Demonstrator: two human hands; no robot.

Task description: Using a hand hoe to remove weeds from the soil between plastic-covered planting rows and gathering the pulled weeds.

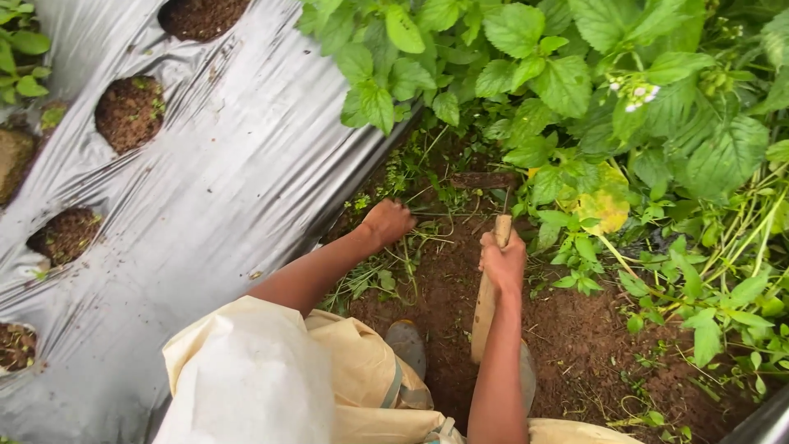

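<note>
Left hand (pixel 386 222) fisted in weeds (pixel 415 201) at 12 o'clock of bare soil strip (pixel 567 337), fingers curled shut on stems, just beside edge of silver mulch sheet (pixel 222 189). Right hand (pixel 503 261) wrapped tight round wooden handle (pixel 486 304), blade hidden. Leafy plants (pixel 567 82) crowd 1–3 o'clock; open soil toward 5 o'clock

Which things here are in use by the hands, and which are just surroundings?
In use:
- wooden-handled tool, gripped by the right hand
- low weeds, grasped by the left hand
- bare soil

Surroundings:
- plastic mulch sheet with planting holes
- leafy bushes
- yellowed leaf
- shoe
</note>
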